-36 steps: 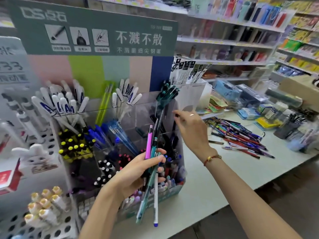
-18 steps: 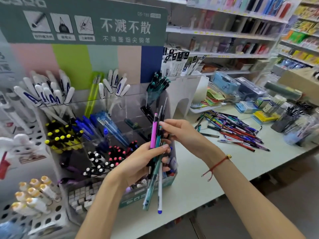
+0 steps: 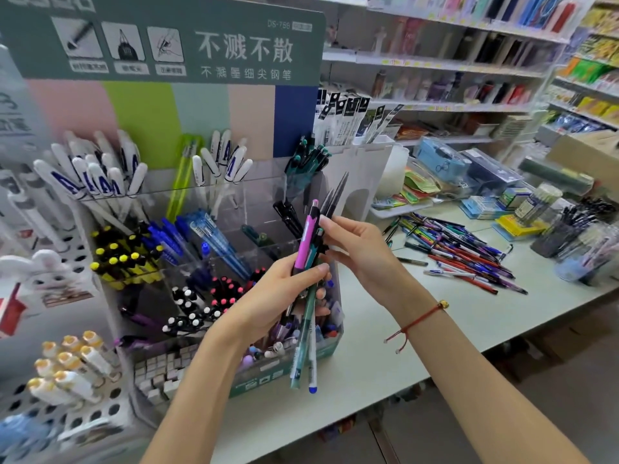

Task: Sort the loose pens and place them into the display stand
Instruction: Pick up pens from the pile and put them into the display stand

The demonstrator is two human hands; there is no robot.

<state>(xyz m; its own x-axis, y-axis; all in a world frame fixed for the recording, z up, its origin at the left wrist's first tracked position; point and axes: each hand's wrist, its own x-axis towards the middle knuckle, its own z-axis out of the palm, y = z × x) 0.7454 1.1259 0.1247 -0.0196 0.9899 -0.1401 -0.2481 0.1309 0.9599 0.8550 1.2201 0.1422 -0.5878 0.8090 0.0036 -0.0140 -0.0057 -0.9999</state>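
Sorting is the step in hand, as I read it: the bundle of pens stands nearly upright in the left hand, in front of the clear acrylic display stand, and the right hand has come to its upper end to single one out. The left hand's fingers are curled round the middle of the bundle, thumb across the front. The right hand's fingers are bent at the dark pens just behind the pink pen; I judge they are pinching one of them, though I cannot tell which barrel. A green pen and a white one with a blue cap hang below the left hand, over the near edge of the surface.

Much of the task looks undone: a large pile of loose pens lies toward the far right of the surface, well apart from the stand.

The next move, I think, calls for drawing the pinched pen up and clear of the bundle without dragging its neighbours, then matching it to a compartment. The dark clip pens in the stand's right-hand column seem the likely match. The left hand must keep its hold firm, or the lower pens may slip out.
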